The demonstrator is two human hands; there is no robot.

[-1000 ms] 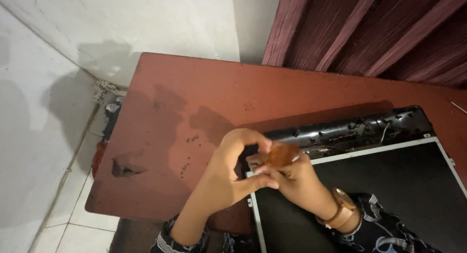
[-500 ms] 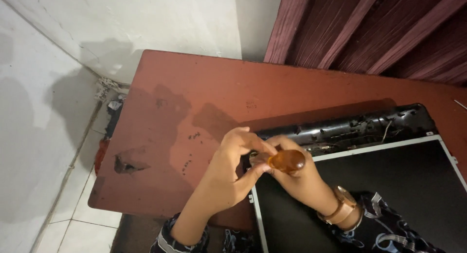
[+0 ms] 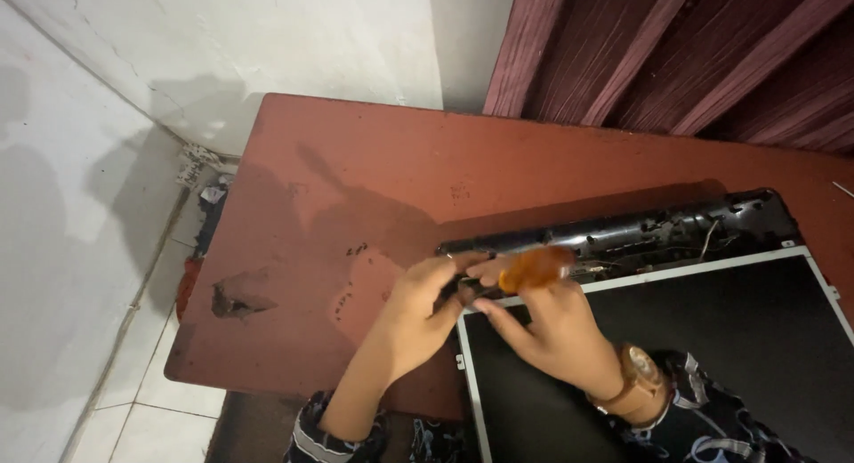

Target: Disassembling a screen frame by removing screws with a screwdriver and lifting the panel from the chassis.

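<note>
The person's right hand [image 3: 547, 334] is wrapped around the translucent orange plastic handle of a screwdriver [image 3: 534, 265], fingers curled and pinching it near the front, with the tool lying almost level and pointing left toward the other hand. The left hand [image 3: 418, 316] meets it there, fingers bent and pressed onto the top left corner of a flat black display panel with a thin silver metal frame [image 3: 712, 338]; what those fingertips pinch, if anything, I cannot tell, since the spot is shadowed and blurred. The screwdriver's shaft is hidden between the two hands. The panel lies flat on the worn reddish-brown tabletop [image 3: 356, 178], at its near right part, and along the panel's far edge runs a black plastic casing strip with exposed wiring [image 3: 640, 232], touching the panel. A tan wristwatch [image 3: 636, 387] sits on the right wrist, above a dark patterned sleeve. Behind the tabletop hangs a dark maroon ribbed curtain [image 3: 676, 54], beside a white wall [image 3: 222, 45], and a pale tiled floor [image 3: 133, 401] shows to the left.
</note>
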